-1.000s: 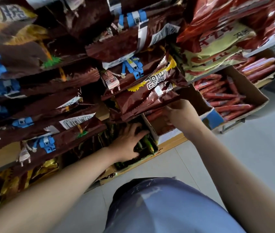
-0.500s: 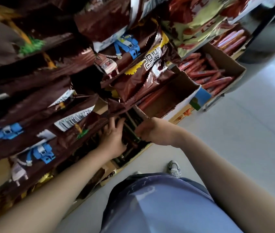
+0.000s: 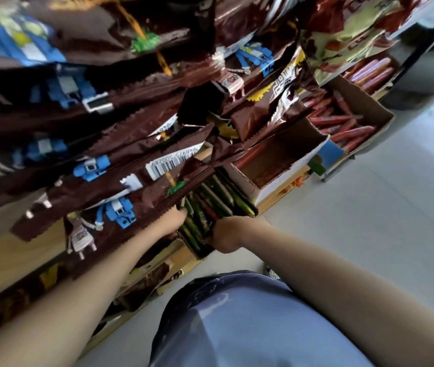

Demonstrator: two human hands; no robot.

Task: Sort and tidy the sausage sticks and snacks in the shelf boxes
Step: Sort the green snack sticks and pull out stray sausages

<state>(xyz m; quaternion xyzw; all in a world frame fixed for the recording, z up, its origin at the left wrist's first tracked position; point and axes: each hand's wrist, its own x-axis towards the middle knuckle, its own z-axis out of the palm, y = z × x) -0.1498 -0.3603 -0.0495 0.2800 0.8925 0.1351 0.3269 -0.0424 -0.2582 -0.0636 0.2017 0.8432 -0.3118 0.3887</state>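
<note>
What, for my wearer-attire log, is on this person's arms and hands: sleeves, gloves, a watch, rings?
Both forearms are bare to the frame edges: no sleeves, gloves, watch or bracelet show at the left hand or right hand. Most fingers are hidden in the box of green sticks, so rings cannot be checked. A pale blue garment covers the body below.

Head view, steeply downward, seemingly close.

Right hand (image 3: 226, 235) grips green-stick box (image 3: 196, 250); left hand (image 3: 174, 218) touches sticks (image 3: 212, 201).
</note>
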